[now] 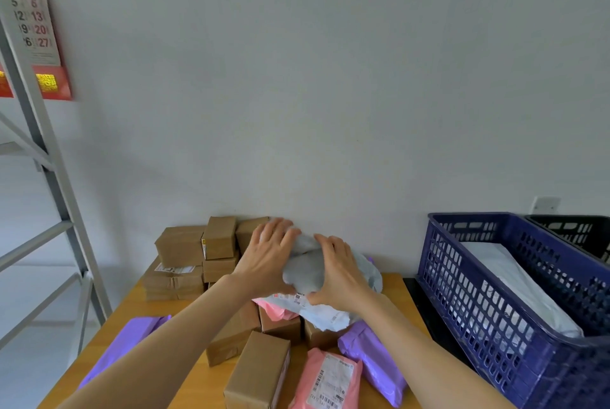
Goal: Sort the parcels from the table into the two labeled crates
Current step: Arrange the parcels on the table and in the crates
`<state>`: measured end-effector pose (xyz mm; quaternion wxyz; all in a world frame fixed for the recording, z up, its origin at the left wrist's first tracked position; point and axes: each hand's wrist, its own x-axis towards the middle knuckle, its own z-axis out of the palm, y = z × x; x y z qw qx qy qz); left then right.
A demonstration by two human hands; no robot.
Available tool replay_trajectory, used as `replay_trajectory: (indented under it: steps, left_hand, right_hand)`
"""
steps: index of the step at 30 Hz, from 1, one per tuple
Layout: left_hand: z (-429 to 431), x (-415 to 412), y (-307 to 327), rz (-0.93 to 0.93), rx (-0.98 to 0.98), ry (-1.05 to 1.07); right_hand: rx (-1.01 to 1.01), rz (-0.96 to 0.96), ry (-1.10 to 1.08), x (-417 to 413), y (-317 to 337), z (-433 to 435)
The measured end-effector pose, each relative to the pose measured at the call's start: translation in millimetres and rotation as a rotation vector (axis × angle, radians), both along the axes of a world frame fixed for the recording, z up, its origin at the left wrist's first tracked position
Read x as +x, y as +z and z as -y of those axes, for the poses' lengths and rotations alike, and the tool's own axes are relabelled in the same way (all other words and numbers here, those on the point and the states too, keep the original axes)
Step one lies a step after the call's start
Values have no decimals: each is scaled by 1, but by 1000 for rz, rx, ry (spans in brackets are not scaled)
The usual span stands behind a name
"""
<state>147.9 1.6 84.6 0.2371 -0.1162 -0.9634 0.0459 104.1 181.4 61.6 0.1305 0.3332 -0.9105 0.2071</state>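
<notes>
Grey poly mailer, crumpled and soft, sits between both sets of fingers, lifted above the pile. The left hand curves its spread fingers over the mailer's far left end. The right hand wraps over the near right side, its thumb tucked under the near edge, so both hands grip it. Directly under the right thumb lies a white labelled mailer, with a pink mailer just left of it, both resting on brown cardboard boxes. Beyond the left fingertips, against the wall, stands a stack of more cardboard boxes. Nearer than the wrists lie a pink labelled mailer, a purple mailer beside it, and another purple mailer left of the left forearm, all on the wooden table. Well right of the right fingers is a blue crate holding a white parcel, and a black crate behind that.
</notes>
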Motion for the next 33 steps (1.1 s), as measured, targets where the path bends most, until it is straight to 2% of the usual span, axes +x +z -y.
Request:
replay_trajectory:
  steps: [4,7,9,11,13,15,20,27,33]
  left_hand:
    - [4,4,4,-134,212,64]
    - [7,2,0,-62,439,196]
    - [9,0,-3,49,697,259]
    - [11,-3,0,186,1054,266]
    - [13,-4,1,310,1365,236]
    - [17,-4,1,389,1562,149]
    - [28,-2,-1,472,1676,-34]
    - [45,-1,-2,469,1646,-52]
    - [55,1,3,476,1640,-83]
  right_hand:
    - [-324,210,-102,-4,1,-10]
    - [-586,388,-153,-9,4,-14]
    - [-771,534,-128,-13,6,-16]
    - [-916,642,-109,-15,9,-17]
    - [-1010,721,-105,-16,11,-19]
    - [-1066,800,-96,-18,10,-21]
    - [-1132,872,-19,-18,7,-21]
    - [-1119,927,68,-14,11,-17]
    - [-1171,963,16,-10,14,-8]
